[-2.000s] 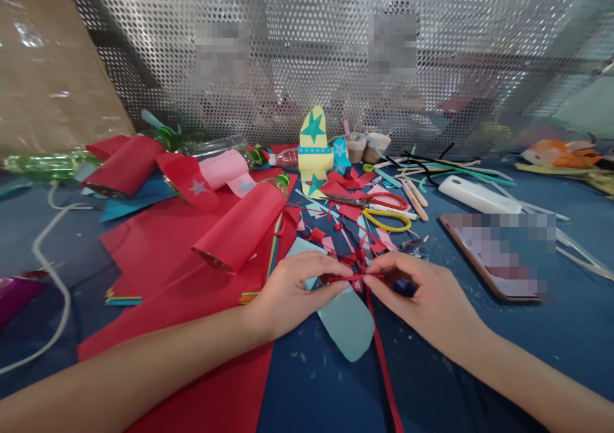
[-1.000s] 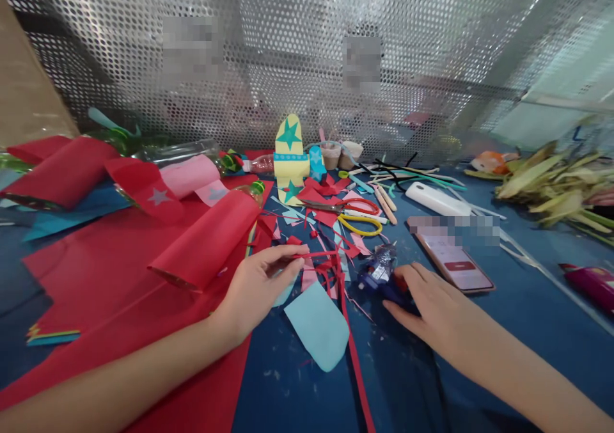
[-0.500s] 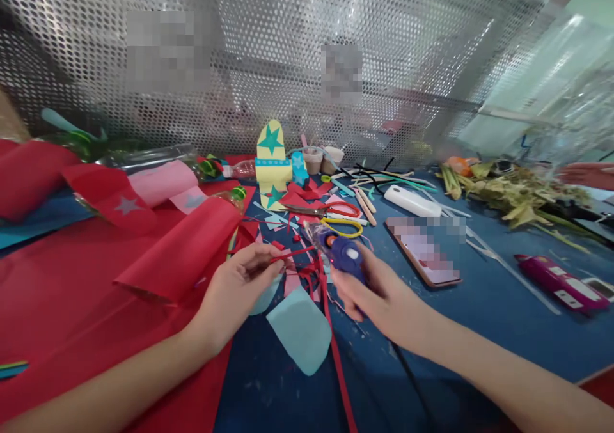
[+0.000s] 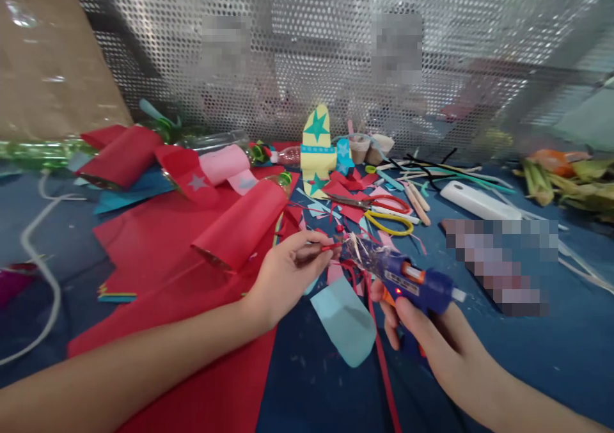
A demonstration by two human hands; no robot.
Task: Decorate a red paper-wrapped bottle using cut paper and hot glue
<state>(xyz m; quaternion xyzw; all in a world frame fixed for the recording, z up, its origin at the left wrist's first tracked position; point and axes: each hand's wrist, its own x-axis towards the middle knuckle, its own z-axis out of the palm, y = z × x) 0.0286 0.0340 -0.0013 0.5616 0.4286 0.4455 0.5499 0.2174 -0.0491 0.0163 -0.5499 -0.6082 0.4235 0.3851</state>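
My right hand (image 4: 432, 337) is closed round the handle of a blue hot glue gun (image 4: 407, 276), a small red light glowing on its side. The gun's tip, with glue strands about it, points left and meets or nearly meets a thin red paper strip (image 4: 330, 247). That strip is pinched between the thumb and fingers of my left hand (image 4: 290, 273). Below the two hands lies a light blue paper piece (image 4: 348, 324) with one rounded end. A long red strip (image 4: 384, 369) runs past its right side toward me.
Large red paper (image 4: 230, 369) covers the left side, with red-wrapped bottles (image 4: 244, 225) on it. Scissors (image 4: 371, 203) lie among scraps ahead. A yellow paper shape with stars (image 4: 318, 158) stands behind. On the right are a blurred-out phone (image 4: 494, 267) and a white device (image 4: 480, 201).
The view has swung to the left, so things sit farther right. My right hand has turned the glue gun so its side shows, its tip close to the red strip in my left hand.
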